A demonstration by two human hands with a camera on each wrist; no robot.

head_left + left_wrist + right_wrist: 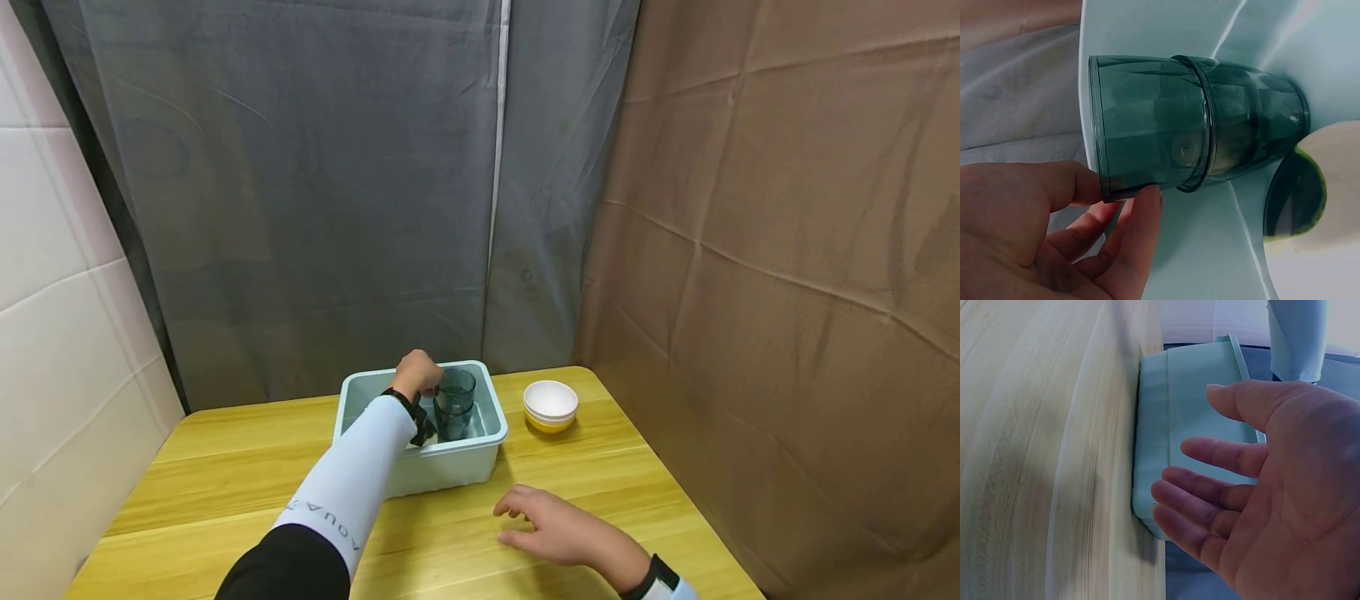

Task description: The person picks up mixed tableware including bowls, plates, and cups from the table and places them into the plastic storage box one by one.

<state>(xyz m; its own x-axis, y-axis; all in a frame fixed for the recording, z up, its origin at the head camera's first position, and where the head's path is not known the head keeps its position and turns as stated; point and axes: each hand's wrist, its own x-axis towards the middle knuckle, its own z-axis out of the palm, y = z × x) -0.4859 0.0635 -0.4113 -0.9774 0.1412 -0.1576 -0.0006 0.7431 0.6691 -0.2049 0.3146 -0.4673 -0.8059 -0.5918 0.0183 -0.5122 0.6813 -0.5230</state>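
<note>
Two nested dark teal see-through cups stand inside a pale blue plastic bin. At the rim of the upper cup, my left hand pinches the wall between thumb and fingers. Beside the cups in the bin lies a cream plate with a dark green patch, mostly hidden by my arm in the head view. My right hand hovers over the table in front of the bin, fingers loosely bent and holding nothing.
A stack of bowls, white above yellow, sits on the wooden table to the right of the bin. A grey curtain hangs behind the table, and a brown cloth closes off the right side.
</note>
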